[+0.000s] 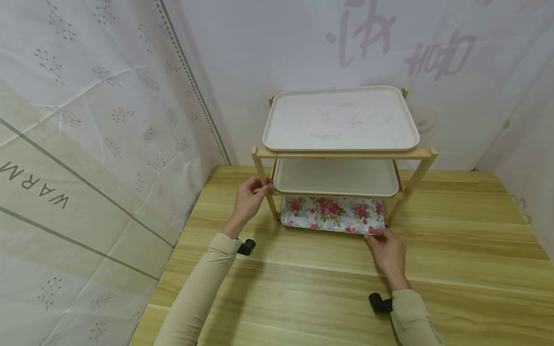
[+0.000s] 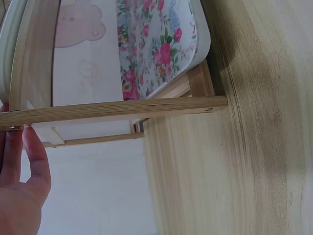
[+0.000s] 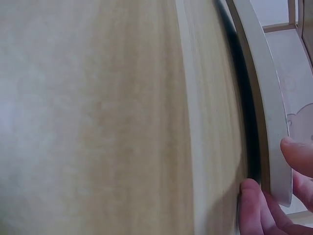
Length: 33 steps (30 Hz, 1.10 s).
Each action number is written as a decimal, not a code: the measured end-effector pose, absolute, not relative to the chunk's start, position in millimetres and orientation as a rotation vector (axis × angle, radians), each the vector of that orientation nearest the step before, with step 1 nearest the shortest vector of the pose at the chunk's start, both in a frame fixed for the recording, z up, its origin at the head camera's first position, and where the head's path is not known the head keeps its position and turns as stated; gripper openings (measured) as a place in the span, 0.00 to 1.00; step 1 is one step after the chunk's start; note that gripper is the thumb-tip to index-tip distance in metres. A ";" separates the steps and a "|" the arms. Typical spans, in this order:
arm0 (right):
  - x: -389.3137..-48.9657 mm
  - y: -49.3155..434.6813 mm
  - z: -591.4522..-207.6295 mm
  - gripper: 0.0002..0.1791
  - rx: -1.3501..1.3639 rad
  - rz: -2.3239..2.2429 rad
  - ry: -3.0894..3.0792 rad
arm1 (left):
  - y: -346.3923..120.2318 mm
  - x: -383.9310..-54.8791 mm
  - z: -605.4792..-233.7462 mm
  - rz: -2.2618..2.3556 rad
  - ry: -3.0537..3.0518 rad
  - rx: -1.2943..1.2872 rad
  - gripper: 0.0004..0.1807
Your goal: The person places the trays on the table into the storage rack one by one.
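Note:
A three-level wooden rack [image 1: 417, 180] stands on the table in the head view. Its lowest level bears a white tray [image 1: 333, 214] printed with pink roses and green leaves. My right hand [image 1: 389, 252] pinches that tray at its front right corner; in the right wrist view, the thumb [image 3: 298, 155] is at the upper rim and fingers [image 3: 252, 203] are below. At the rack's left front post, level with the middle shelf, my left hand [image 1: 247, 199] grips the wood. The left wrist view shows its fingertips around the post [image 2: 73, 111].
A plain white tray [image 1: 342, 120] lies on the rack's top, and another pale tray [image 1: 335, 178] on the middle level. The wood-grain table [image 1: 303, 293] extends around the rack. Printed cloth [image 1: 108, 120] hangs to the left and behind.

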State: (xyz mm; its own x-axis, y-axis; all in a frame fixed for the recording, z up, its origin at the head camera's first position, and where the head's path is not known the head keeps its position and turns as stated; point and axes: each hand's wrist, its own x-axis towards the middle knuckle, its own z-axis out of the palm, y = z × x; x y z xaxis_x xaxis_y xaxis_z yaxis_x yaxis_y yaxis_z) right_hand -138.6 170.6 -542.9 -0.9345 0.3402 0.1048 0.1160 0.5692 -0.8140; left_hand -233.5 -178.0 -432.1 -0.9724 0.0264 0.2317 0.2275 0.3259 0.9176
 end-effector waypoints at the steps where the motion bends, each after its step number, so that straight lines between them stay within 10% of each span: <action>1: -138.7 169.7 -542.6 0.10 -0.383 1.296 -2.553 | -178.5 -233.2 -432.7 -1.719 -2.401 -0.247 0.11; 33: -168.5 167.5 -539.1 0.13 -0.478 1.373 -2.572 | -169.2 -212.9 -401.5 -1.711 -2.426 -0.251 0.12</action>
